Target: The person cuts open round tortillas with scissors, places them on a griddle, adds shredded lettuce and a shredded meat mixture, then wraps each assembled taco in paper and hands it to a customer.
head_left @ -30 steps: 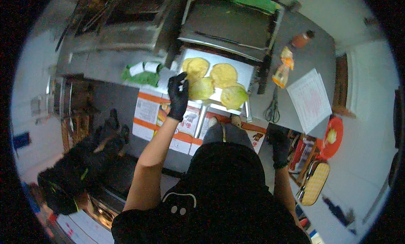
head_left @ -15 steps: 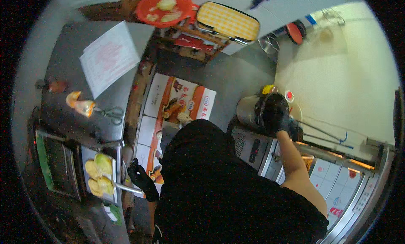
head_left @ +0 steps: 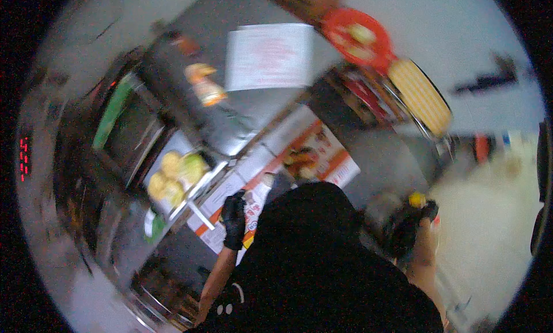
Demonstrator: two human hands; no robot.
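My left hand (head_left: 233, 220), in a black glove, hangs beside the printed carton sheets (head_left: 276, 186), near the metal handle (head_left: 201, 215) of a tray. Its fingers are loosely bent, and nothing shows in them. Over at the right my right hand (head_left: 428, 210), also in a black glove, is at the rim of a round metal pot (head_left: 383, 209) with a dark inside. A small yellow thing (head_left: 416, 200) sits right next to that hand. Motion blur and dark colour hide the right fingers and whatever they may hold.
Yellowish-green rounded pieces (head_left: 178, 174) lie on the tray at the left. On the metal counter are a white sheet (head_left: 271, 56), an orange-and-white packet (head_left: 205, 86) and blurred scissors (head_left: 236, 117). A red basin (head_left: 358, 38) and a yellow checked case (head_left: 420, 97) top a rack.
The view has turned, so the counter, basin and carton sheets have swung rightward. My right hand has shifted from above the pot's dark inside to its far-right rim. My left arm reaches out further.
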